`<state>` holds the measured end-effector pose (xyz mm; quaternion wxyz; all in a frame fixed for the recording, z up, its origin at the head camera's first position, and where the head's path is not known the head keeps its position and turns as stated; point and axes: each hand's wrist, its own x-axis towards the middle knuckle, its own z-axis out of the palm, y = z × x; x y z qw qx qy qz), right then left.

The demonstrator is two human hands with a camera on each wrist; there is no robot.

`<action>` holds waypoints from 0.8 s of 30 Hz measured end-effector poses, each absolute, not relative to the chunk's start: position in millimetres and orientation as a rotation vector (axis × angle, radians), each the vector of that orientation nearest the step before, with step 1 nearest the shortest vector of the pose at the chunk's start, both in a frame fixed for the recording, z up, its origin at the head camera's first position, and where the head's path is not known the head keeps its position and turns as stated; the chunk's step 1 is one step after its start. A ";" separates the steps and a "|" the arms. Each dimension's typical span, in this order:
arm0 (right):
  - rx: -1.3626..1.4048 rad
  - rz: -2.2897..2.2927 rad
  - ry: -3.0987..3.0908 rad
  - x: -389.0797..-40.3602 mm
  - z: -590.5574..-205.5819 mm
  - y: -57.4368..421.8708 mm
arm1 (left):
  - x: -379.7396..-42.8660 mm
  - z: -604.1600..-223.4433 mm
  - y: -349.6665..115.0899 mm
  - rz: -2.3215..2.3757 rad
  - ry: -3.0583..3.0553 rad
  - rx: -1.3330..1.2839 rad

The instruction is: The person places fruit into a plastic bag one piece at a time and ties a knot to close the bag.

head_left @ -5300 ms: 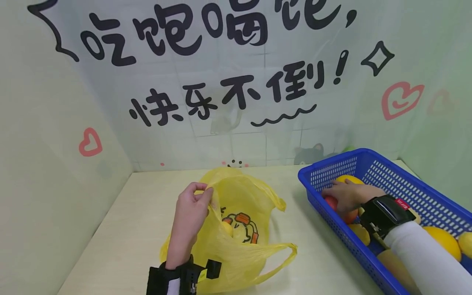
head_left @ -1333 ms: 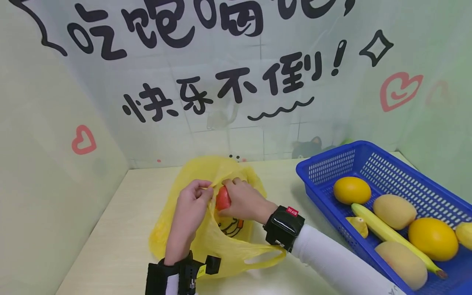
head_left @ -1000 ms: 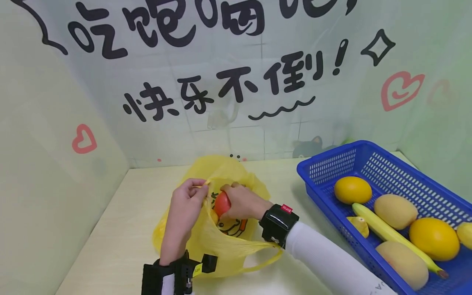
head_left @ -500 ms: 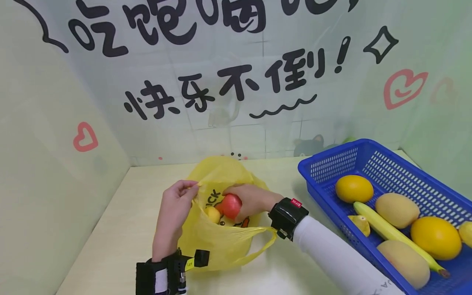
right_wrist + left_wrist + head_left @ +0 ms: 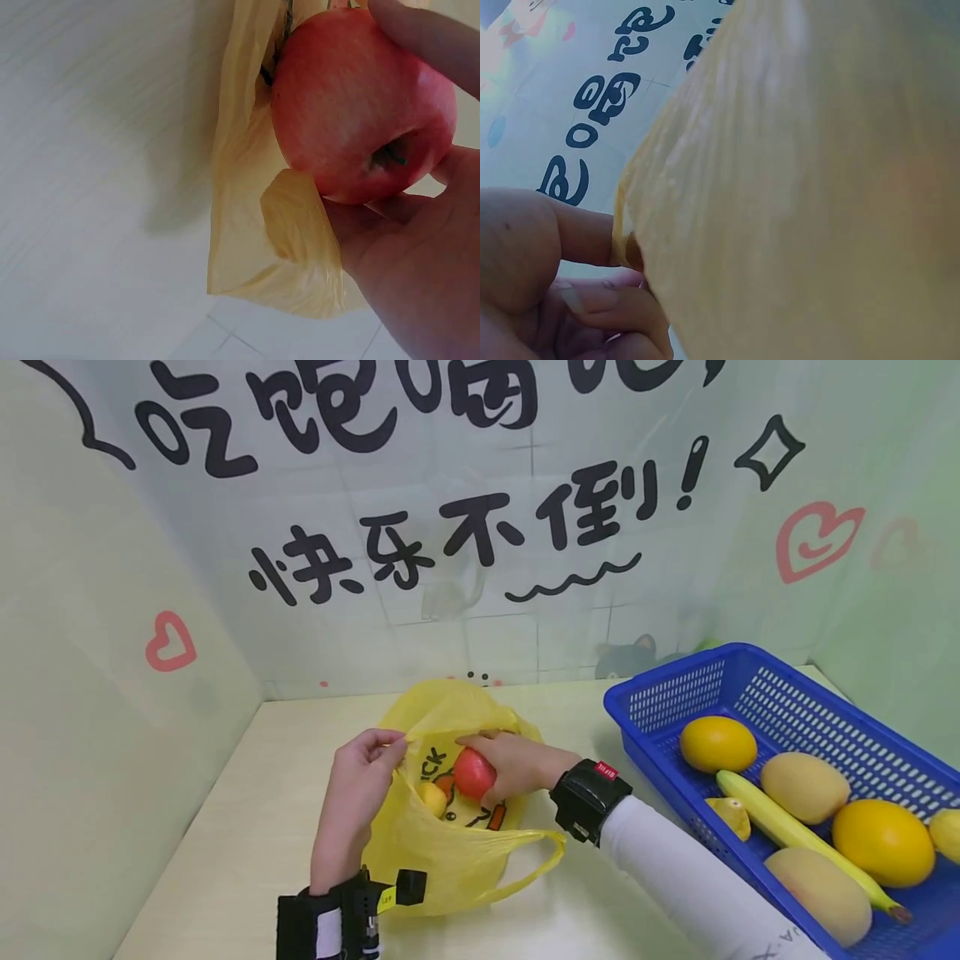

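A red apple (image 5: 474,774) is held by my right hand (image 5: 522,766) within the mouth of a yellow plastic bag (image 5: 442,868). In the right wrist view, thumb and fingers go round the apple (image 5: 360,97), its stem hollow showing, and a fold of the bag (image 5: 296,217) lies against it. My left hand (image 5: 358,785) pinches the bag's left rim between thumb and fingers, keeping the mouth spread. Inside, a small yellow fruit (image 5: 432,798) lies left of the apple, beside the bag's printed cartoon. The bag (image 5: 780,187) fills most of the left wrist view.
A blue plastic basket (image 5: 637,727) stands on the right of the pale table (image 5: 247,827). It holds a banana (image 5: 795,835), orange-yellow round fruits (image 5: 883,843), pale tan fruits (image 5: 806,787) and small yellow ones. A printed curtain (image 5: 420,643) hangs behind the table.
My right hand has brought the apple from the basket leftward into the bag's mouth. My left hand, still pinching the rim, has drawn it left, and the mouth is wider.
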<state>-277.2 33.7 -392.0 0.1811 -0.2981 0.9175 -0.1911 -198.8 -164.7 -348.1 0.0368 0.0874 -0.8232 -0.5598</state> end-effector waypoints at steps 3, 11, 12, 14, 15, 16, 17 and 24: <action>-0.821 -0.514 2.603 -277.4 -391.8 34.9 | -198.8 -348.2 -163.2 -1.707 -2.524 0.260; -0.840 -0.455 2.626 -277.3 -390.2 38.8 | -197.8 -349.0 -162.3 -1.705 -2.518 0.233; -0.847 -0.461 2.632 -277.1 -390.4 38.7 | -197.6 -348.9 -162.3 -1.706 -2.517 0.233; -0.869 -0.485 2.640 -276.6 -390.6 38.3 | -197.6 -348.7 -162.0 -1.710 -2.517 0.229; -0.883 -0.500 2.639 -276.6 -391.0 37.9 | -197.6 -348.6 -161.9 -1.710 -2.518 0.225; -0.891 -0.514 2.637 -276.5 -391.4 37.3 | -197.6 -348.4 -161.7 -1.711 -2.519 0.221; -0.895 -0.523 2.633 -276.0 -392.4 36.7 | -197.5 -348.8 -161.6 -1.712 -2.521 0.218; -0.860 -0.487 2.607 -274.4 -394.6 35.0 | -198.3 -349.9 -161.0 -1.710 -2.522 0.209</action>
